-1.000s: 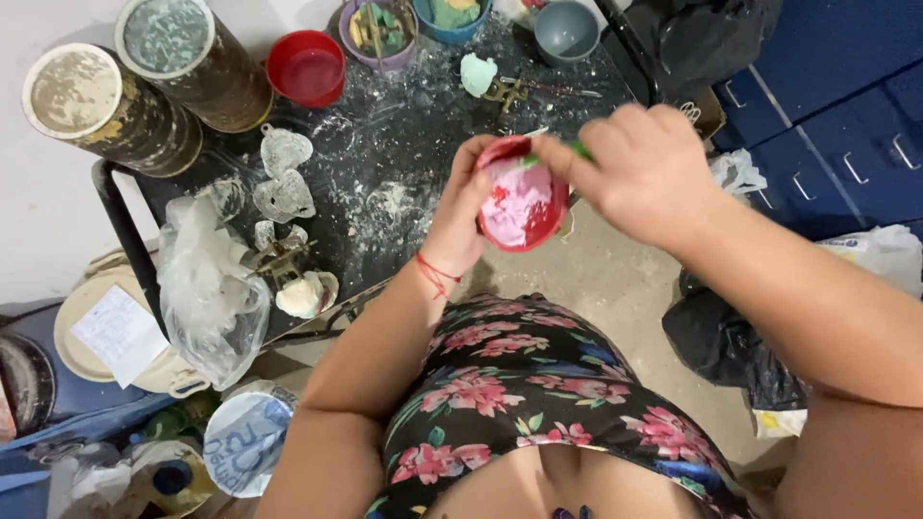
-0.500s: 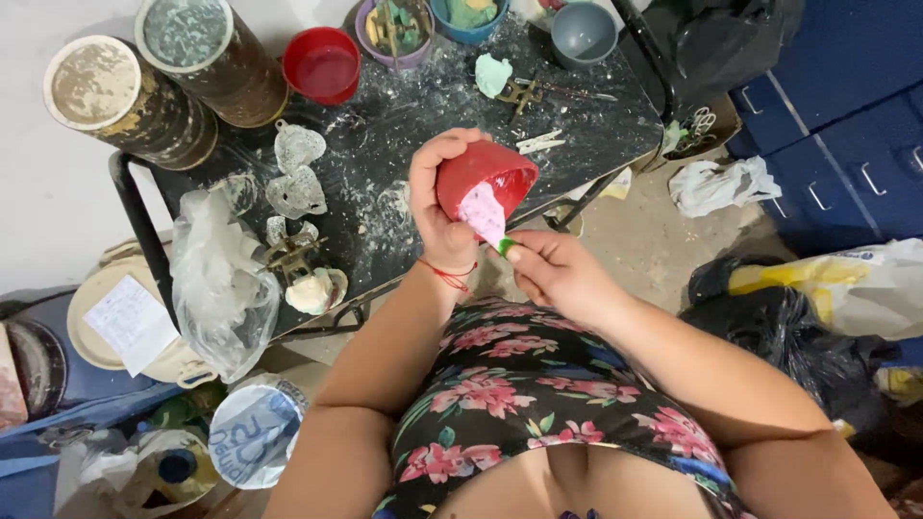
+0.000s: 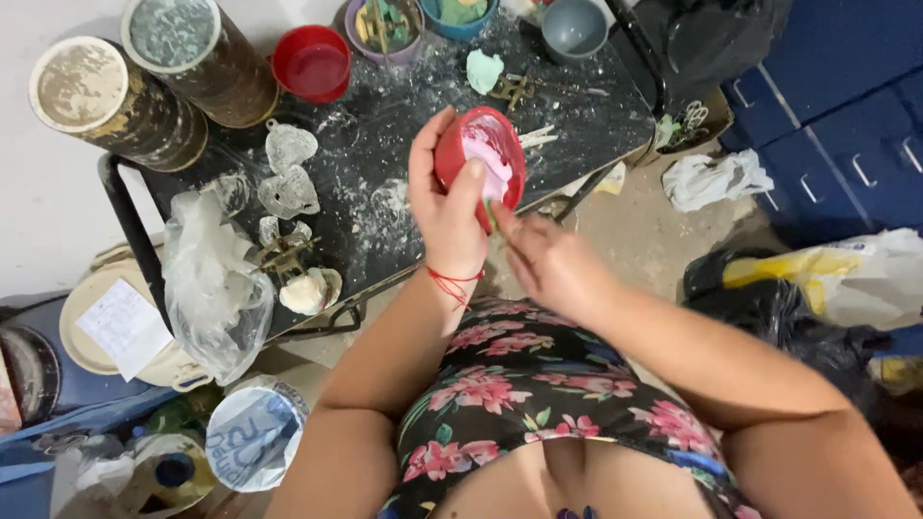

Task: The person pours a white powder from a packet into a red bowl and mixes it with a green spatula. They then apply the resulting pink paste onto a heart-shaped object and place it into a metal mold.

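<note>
Gripping a small red bowl (image 3: 481,154) in our left hand (image 3: 447,207), we keep it tilted above the middle of the dark, powder-spattered table (image 3: 394,221), fingers curled behind it and the thumb pressed on its rim; pale pink paste coats the inside. At five o'clock from the bowl our right hand (image 3: 553,264) pinches a thin green stick (image 3: 488,213) whose tip meets the bowl's lower rim. At ten o'clock from the bowl a second red bowl (image 3: 311,62) sits on the table, and farther out in the same direction stand two tall paint-stained cans (image 3: 125,86). At twelve o'clock, along the far edge of the table, sit a purple cup of tools (image 3: 383,27) and a grey bowl (image 3: 573,27). At nine o'clock lie clear plastic moulds (image 3: 286,168), and at eight o'clock a crumpled clear plastic bag (image 3: 213,284) hangs over the table's edge. At three o'clock, well apart on the floor, lies a crumpled white bag (image 3: 713,178) beside blue drawers (image 3: 846,106).
</note>
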